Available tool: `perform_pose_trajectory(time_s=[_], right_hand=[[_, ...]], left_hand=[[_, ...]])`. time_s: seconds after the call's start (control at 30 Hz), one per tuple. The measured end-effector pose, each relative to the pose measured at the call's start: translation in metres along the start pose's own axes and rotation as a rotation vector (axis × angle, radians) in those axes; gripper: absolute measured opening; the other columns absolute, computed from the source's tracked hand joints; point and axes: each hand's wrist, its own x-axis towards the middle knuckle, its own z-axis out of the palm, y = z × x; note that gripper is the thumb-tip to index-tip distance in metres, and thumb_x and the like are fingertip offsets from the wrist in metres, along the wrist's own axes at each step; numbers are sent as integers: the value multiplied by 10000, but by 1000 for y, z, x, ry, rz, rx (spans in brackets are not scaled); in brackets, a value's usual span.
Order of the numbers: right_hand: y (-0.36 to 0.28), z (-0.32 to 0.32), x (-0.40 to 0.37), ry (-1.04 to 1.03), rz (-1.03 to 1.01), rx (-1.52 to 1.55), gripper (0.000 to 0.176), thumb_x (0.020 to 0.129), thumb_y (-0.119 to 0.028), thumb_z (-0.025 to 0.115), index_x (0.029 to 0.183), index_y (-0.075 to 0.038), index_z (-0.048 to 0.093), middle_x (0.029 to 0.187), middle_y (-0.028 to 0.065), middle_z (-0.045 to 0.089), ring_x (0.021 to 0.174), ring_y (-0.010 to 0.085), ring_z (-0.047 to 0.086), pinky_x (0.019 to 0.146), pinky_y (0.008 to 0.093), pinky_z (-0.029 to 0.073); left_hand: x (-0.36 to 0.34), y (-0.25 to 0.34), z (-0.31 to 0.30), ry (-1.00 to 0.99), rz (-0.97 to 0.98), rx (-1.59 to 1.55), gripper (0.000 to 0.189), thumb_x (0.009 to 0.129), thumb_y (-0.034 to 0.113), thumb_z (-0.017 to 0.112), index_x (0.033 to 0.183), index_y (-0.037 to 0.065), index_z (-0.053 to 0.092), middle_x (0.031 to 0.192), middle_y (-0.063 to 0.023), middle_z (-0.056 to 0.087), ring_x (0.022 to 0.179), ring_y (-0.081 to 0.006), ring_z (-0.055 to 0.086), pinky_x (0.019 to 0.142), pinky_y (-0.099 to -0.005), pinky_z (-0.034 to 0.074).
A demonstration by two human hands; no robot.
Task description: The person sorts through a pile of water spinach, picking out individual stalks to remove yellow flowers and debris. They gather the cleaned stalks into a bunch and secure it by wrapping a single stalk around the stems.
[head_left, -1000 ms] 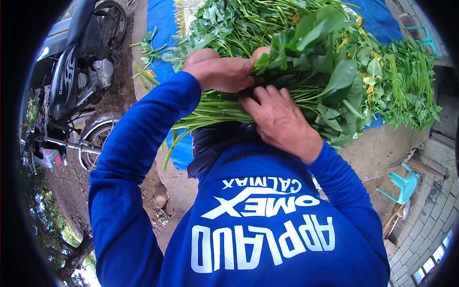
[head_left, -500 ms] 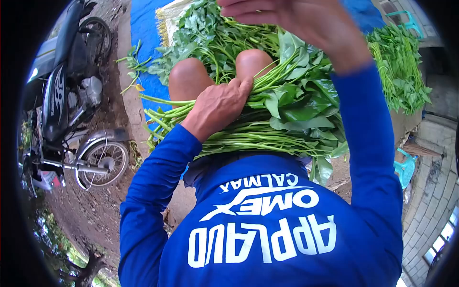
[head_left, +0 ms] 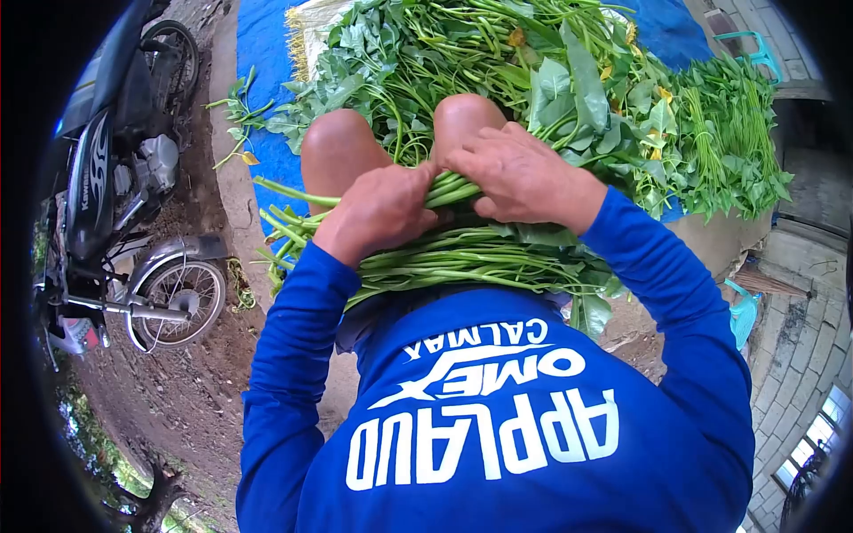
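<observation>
The stems point(head_left: 444, 258) lie across my lap, cut ends left, leaves right. My left hand point(head_left: 378, 213) squeezes them tight; my right hand point(head_left: 520, 173), just beside, pinches a few.

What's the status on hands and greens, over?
Left hand gripping stem bundle across the lap. Right hand on same bundle, grip unclear. Loose greens pile beyond the knees, nothing blocking.
</observation>
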Motion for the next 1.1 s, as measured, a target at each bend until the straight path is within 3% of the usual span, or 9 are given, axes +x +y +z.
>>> perform_pose_trajectory(time_s=[0.03, 0.17, 0.33, 0.57, 0.67, 0.83, 0.93, 1.0, 1.1], right_hand=[[0, -12, -4, -81, 41, 85, 586, 750, -136, 799, 1308, -103, 625, 1172, 116, 684, 1161, 347, 651, 978, 479, 465], [22, -14, -28, -36, 115, -93, 405, 815, -146, 746, 1201, -71, 650, 1140, 105, 713, 1124, 337, 676, 956, 493, 464], [28, 1, -50, 221, -11, -206, 478, 818, -132, 749, 1278, -79, 631, 1121, 85, 691, 1143, 340, 661, 1037, 624, 431], [32, -8, -81, 147, 176, -459, 509, 876, -43, 678, 1366, -172, 638, 1109, 66, 648, 1181, 285, 626, 1219, 618, 325], [23, 17, -109, 444, 199, -423, 455, 859, -58, 689, 1297, -181, 678, 1075, 46, 638, 1155, 257, 630, 1213, 594, 340], [24, 87, -161, 541, 325, -392, 663, 864, -79, 659, 1489, -285, 578, 1528, 101, 526, 1419, 321, 493, 1213, 584, 336], [46, 86, -178, 712, 449, -329, 745, 813, -66, 692, 1513, -274, 544, 1579, 122, 490, 1464, 371, 458, 1224, 603, 313], [71, 79, -199, 561, 560, -457, 893, 733, -54, 768, 1562, -260, 509, 1614, 141, 464, 1495, 407, 426, 1240, 581, 307], [122, 48, -254, 253, 817, -813, 576, 892, -22, 640, 1451, -163, 634, 1582, 167, 508, 1363, 380, 557, 1210, 538, 375]], left_hand=[[-2, -1, 0, 30, 86, -72, 439, 924, 297, 788, 1221, 33, 601, 909, -272, 716, 922, -482, 696, 809, -583, 523], [-3, 2, 2, 15, 80, 21, 400, 912, 244, 778, 1206, 47, 591, 908, -251, 716, 914, -479, 692, 791, -582, 518], [-9, 6, 7, 90, 115, 112, 379, 866, 214, 816, 1079, 26, 564, 875, -231, 721, 872, -462, 712, 735, -566, 550], [-15, 4, -4, 12, 98, 78, 523, 890, 323, 800, 1287, 50, 595, 869, -224, 708, 883, -454, 706, 759, -562, 535], [-42, 14, -21, -51, 13, -11, 690, 878, 499, 796, 1359, 40, 607, 918, -209, 724, 865, -436, 722, 746, -540, 553], [-88, 25, 31, 172, 30, 203, 826, 915, 597, 707, 1527, 65, 552, 1124, -154, 700, 1000, -345, 680, 877, -470, 528], [-91, 28, 28, 83, 10, 210, 812, 948, 562, 686, 1570, 68, 517, 1151, -130, 669, 1037, -320, 628, 941, -438, 499], [-90, 25, 31, 88, 42, 196, 834, 963, 560, 666, 1596, 52, 475, 1161, -154, 665, 1038, -352, 627, 952, -468, 488], [-91, 23, 30, 112, 71, 225, 818, 957, 555, 677, 1582, 58, 499, 1155, -134, 667, 1039, -334, 635, 930, -452, 502]])
